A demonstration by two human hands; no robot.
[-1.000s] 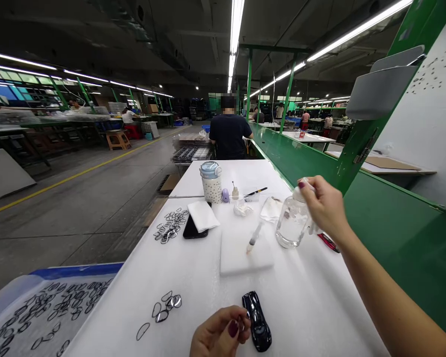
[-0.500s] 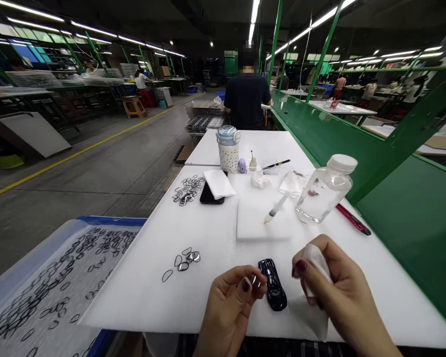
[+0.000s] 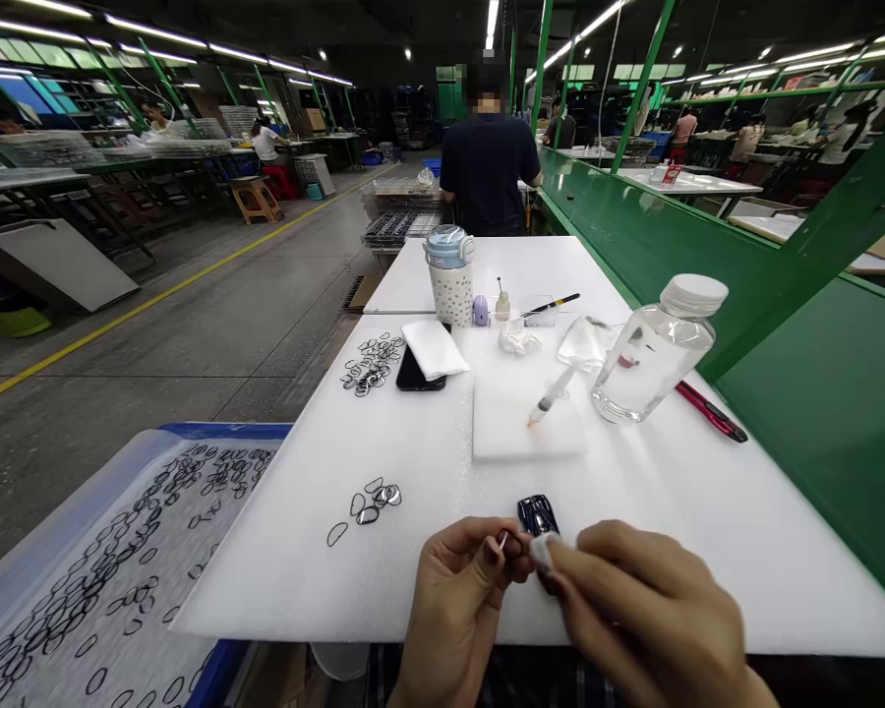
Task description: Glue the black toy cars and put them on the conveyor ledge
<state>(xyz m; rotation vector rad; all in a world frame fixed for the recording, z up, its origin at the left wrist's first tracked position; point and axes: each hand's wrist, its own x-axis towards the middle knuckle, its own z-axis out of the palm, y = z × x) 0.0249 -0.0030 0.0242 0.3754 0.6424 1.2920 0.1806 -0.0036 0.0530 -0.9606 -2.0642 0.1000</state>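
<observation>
My left hand (image 3: 461, 595) pinches a small dark ring (image 3: 510, 540) between thumb and fingers near the table's front edge. Close against it, my right hand (image 3: 645, 600) grips a white cloth (image 3: 542, 551), whose tip is at the ring. Partly hidden behind both hands lies a glossy dark toy car body (image 3: 536, 513). Several loose rings (image 3: 369, 513) are on the white table (image 3: 280, 570) to the left, and a bigger pile of rings (image 3: 373, 366) lies farther back. A syringe (image 3: 553, 393) with an orange tip rests on a white foam block (image 3: 527, 442).
A clear bottle (image 3: 656, 354) and a red cutter (image 3: 712, 413) stand and lie at the right. A patterned cup (image 3: 449, 280) and a phone (image 3: 419, 372) under folded tissue are at the back. A blue-rimmed tray (image 3: 221, 431) of rings is low left. A person (image 3: 491, 177) sits ahead.
My right hand has moved left with the cloth, bringing it to the ring in my left hand. It now covers part of the car body. The camera view has shifted slightly.
</observation>
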